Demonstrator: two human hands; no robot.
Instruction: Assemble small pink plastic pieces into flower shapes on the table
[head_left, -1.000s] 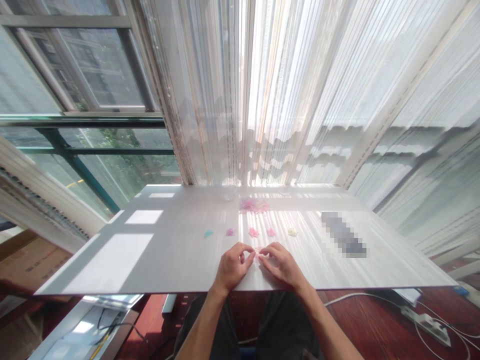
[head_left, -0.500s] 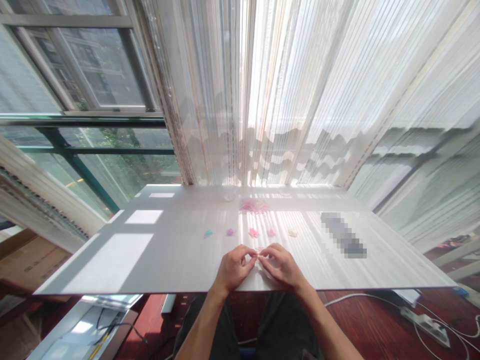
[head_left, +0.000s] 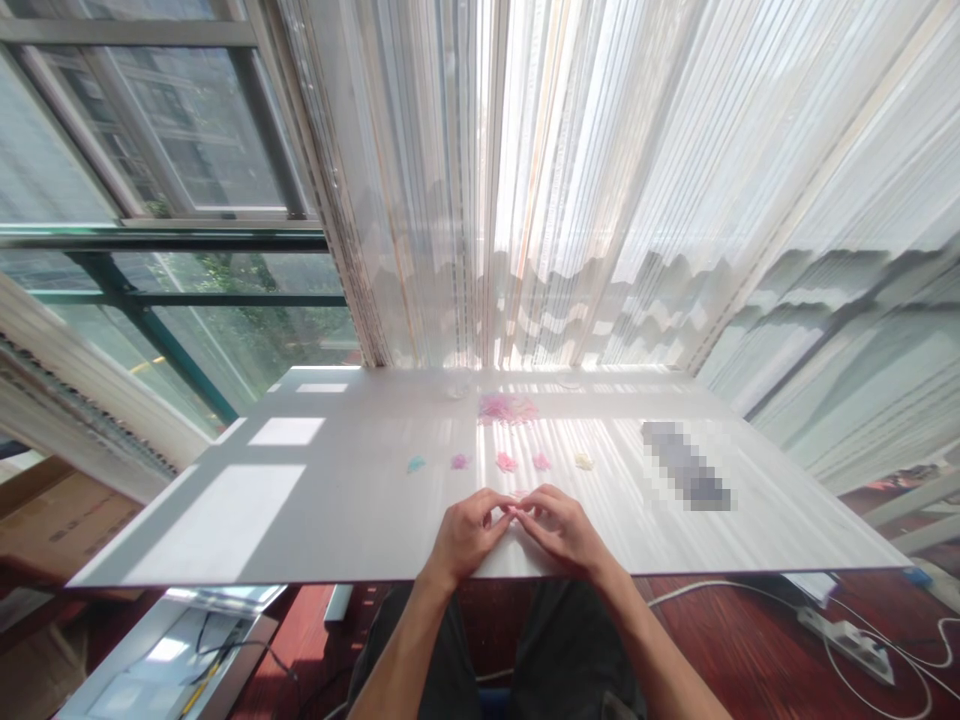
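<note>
My left hand (head_left: 470, 535) and my right hand (head_left: 559, 530) meet fingertip to fingertip just above the front part of the white table (head_left: 360, 530). Both are closed in a pinch; what lies between the fingertips is too small to make out. Beyond them runs a row of small piles: teal (head_left: 415, 464), purple (head_left: 460, 461), red-pink (head_left: 507, 462), pink (head_left: 541, 462) and pale yellow (head_left: 584, 461). Farther back is a larger pile of pink and mixed small pieces (head_left: 508, 408).
A clear round object (head_left: 457, 388) stands near the table's back edge. At the right lies a pixelated dark object (head_left: 688, 466). Sheer curtains (head_left: 525, 200) hang behind the table. A power strip (head_left: 847, 645) with cables lies on the floor at right.
The two hands stay almost in place, with small shifts of the pinching fingers. The whole view has moved very slightly.
</note>
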